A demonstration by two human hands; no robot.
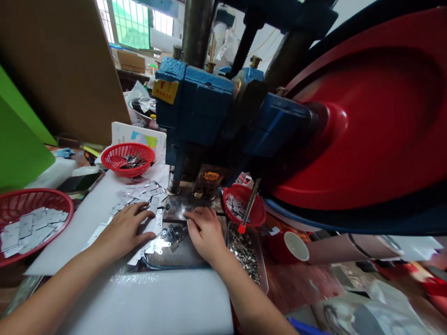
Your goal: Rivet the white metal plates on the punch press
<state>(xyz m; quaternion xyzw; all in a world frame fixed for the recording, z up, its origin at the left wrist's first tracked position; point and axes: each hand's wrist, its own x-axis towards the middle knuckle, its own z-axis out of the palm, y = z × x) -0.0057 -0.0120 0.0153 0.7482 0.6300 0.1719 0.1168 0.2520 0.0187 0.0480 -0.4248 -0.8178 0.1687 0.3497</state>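
My left hand [124,229] lies on a scatter of small flat metal plates [145,193] on the white sheet, fingers curled over one plate near the press bed. My right hand [205,230] reaches to the shiny steel die bed [176,207] under the blue press head [199,109], fingers pinched together at the bed; what they hold is too small to make out. Stamped metal pieces [164,242] lie between the two hands.
A large red flywheel [366,116] fills the right. Red mesh baskets of metal plates stand at the left edge [21,204], at the back [127,158] and right of the bed [244,209]. A tray of small metal slugs [246,253] and a white cup [296,245] sit nearby.
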